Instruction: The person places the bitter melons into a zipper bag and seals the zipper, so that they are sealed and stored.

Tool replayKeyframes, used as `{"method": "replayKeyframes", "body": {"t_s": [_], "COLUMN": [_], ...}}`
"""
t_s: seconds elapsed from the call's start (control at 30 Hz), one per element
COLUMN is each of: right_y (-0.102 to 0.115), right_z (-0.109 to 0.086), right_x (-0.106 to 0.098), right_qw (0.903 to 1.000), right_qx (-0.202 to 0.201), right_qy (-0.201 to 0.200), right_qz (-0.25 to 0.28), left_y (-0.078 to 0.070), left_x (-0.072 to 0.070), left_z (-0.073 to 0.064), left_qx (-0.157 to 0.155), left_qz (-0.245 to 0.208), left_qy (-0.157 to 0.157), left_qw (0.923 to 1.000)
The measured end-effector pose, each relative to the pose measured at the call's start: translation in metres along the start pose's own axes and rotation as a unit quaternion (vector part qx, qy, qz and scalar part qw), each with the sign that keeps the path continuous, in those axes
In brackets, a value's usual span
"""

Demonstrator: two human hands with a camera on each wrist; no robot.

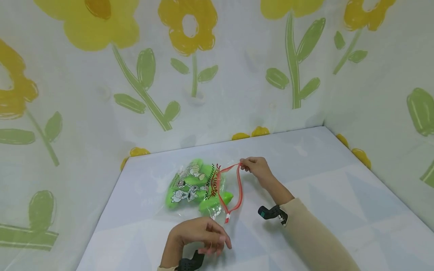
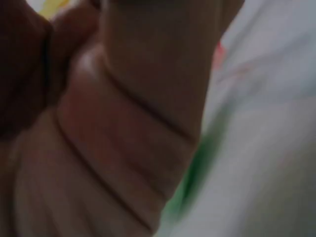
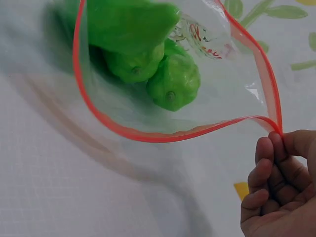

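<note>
A clear zip bag (image 1: 191, 192) with printed cartoon figures lies on the table, its mouth standing open towards the right. Inside are several shiny green, pepper-like pieces (image 3: 174, 84); their exact kind is not plain. My right hand (image 1: 256, 168) pinches the far corner of the bag's red zip edge (image 3: 148, 138) between thumb and fingers. A small white-and-red zip slider (image 1: 227, 217) sits at the near corner. Close in front of the bag, my left hand (image 1: 200, 233) hangs with loosely bent fingers and holds nothing. The left wrist view is mostly filled by that hand, dark and blurred.
The pale table (image 1: 135, 241) carries faint triangle patterns. White cloth walls (image 1: 237, 94) with yellow flowers and green leaves rise behind it and at both sides. Each wrist wears a black camera mount (image 1: 272, 213).
</note>
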State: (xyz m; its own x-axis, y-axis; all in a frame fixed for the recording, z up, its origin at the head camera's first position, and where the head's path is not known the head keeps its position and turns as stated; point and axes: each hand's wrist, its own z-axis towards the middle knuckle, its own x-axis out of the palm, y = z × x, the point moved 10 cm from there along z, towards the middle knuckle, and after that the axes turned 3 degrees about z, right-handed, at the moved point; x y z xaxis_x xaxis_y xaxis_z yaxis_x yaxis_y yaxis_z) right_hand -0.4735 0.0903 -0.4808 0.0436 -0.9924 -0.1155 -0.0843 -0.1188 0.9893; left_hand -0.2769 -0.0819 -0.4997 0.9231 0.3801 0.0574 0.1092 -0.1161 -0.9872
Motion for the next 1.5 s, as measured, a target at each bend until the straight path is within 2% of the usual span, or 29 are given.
{"method": "replayKeyframes", "body": {"t_s": [0.03, 0.07, 0.13, 0.2, 0.33, 0.43, 0.6, 0.77, 0.9, 1.1, 1.33, 1.43, 1.5], "right_y": [0.000, 0.000, -0.001, -0.003, -0.009, -0.015, -0.025, -0.033, -0.039, -0.045, -0.045, -0.045, -0.046], "right_z": [0.000, -0.001, -0.001, -0.001, 0.000, 0.000, -0.007, -0.021, -0.032, -0.050, -0.068, -0.074, -0.078], "right_x": [-0.003, -0.006, -0.012, -0.020, -0.034, -0.043, -0.056, -0.065, -0.068, -0.070, -0.064, -0.060, -0.059], "right_qw": [1.0000, 1.0000, 0.9999, 0.9996, 0.9988, 0.9979, 0.9963, 0.9955, 0.9947, 0.9939, 0.9937, 0.9938, 0.9938], "right_qx": [0.000, 0.001, 0.001, 0.005, 0.003, 0.003, 0.008, 0.021, 0.032, 0.044, 0.039, 0.037, 0.038], "right_qy": [-0.003, -0.008, -0.016, -0.028, -0.049, -0.062, -0.083, -0.092, -0.097, -0.096, -0.078, -0.075, -0.077], "right_qz": [-0.002, -0.004, -0.005, -0.003, 0.008, 0.019, 0.018, 0.014, 0.010, 0.031, 0.071, 0.073, 0.070], "left_y": [0.006, 0.011, 0.018, 0.020, 0.017, 0.013, 0.014, 0.018, 0.019, 0.018, 0.019, 0.019, 0.018], "left_x": [0.003, 0.001, -0.006, -0.016, -0.041, -0.056, -0.071, -0.086, -0.095, -0.101, -0.111, -0.114, -0.115], "left_z": [0.004, 0.007, 0.011, 0.013, 0.010, 0.005, -0.006, -0.022, -0.031, -0.038, -0.049, -0.055, -0.056], "left_qx": [-0.024, -0.043, -0.071, -0.082, -0.061, -0.044, -0.049, -0.049, -0.034, -0.020, -0.001, 0.000, -0.005], "left_qz": [-0.004, -0.006, -0.009, -0.021, -0.047, -0.058, -0.072, -0.110, -0.124, -0.130, -0.143, -0.134, -0.120], "left_qy": [0.006, -0.004, -0.042, -0.088, -0.200, -0.264, -0.329, -0.395, -0.431, -0.455, -0.495, -0.502, -0.496], "left_qw": [0.9997, 0.9990, 0.9965, 0.9925, 0.9767, 0.9619, 0.9402, 0.9107, 0.8932, 0.8809, 0.8573, 0.8541, 0.8601]}}
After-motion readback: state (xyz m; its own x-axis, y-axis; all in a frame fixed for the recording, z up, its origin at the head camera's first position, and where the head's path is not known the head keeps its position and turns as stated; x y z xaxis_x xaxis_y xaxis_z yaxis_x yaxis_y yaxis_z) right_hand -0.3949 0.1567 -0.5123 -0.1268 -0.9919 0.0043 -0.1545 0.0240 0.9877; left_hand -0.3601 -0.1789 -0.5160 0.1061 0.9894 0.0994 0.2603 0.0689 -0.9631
